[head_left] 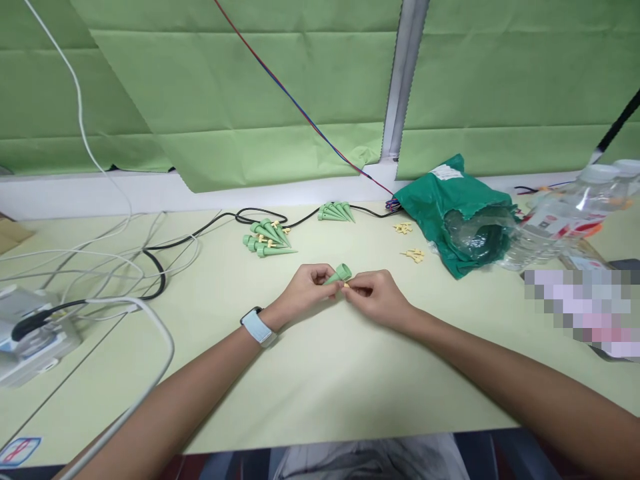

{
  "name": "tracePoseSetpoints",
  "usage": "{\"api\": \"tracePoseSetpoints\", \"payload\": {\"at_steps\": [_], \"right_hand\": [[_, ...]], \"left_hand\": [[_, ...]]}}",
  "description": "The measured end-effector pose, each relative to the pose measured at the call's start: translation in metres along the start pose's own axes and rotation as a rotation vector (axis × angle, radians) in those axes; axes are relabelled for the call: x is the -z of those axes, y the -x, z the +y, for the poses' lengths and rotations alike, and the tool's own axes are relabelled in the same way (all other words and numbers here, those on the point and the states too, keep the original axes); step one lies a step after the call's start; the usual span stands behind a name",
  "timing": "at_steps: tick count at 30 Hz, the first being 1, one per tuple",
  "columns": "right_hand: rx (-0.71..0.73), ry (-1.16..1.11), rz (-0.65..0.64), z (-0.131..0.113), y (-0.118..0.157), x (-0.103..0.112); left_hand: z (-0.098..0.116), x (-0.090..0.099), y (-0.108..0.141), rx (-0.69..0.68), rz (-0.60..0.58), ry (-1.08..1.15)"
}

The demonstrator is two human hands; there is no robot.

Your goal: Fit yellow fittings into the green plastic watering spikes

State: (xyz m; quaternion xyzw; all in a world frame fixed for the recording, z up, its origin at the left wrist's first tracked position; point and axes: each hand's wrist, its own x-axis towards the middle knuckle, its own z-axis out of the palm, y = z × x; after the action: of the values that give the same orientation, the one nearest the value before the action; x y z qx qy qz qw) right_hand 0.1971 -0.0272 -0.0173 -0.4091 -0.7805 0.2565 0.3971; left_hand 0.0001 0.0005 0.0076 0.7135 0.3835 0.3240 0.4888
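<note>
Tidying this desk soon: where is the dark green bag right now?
In the head view, the dark green bag lies at the far edge of the desk, right of centre, between small yellow plastic pieces and a clear plastic bottle.

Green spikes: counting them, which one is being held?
The spike in the left hand; the other spikes lie in two piles on the table.

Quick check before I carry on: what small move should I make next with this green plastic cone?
Probably bring the small cream plastic piece in your right hand into the wide end of the green plastic cone held in your left hand, since the piece already sits right beside that end.
</note>
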Motion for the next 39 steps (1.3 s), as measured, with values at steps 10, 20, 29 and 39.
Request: {"api": "tracePoseSetpoints", "payload": {"at_steps": [10, 20, 29, 39], "right_hand": [[0.111, 0.373, 0.086, -0.002, 0.005, -0.005], [0.191, 0.645, 0.080, 0.002, 0.000, -0.004], [0.037, 0.237, 0.110, 0.002, -0.001, 0.001], [0.117, 0.240, 0.197, 0.006, 0.001, -0.001]], "left_hand": [[-0.008, 0.000, -0.001, 0.002, 0.019, 0.005], [-0.004, -0.002, -0.002, 0.023, 0.051, 0.041], [0.002, -0.003, -0.002, -0.070, 0.052, 0.084], [-0.004, 0.000, -0.005, -0.049, 0.120, -0.034]]}}
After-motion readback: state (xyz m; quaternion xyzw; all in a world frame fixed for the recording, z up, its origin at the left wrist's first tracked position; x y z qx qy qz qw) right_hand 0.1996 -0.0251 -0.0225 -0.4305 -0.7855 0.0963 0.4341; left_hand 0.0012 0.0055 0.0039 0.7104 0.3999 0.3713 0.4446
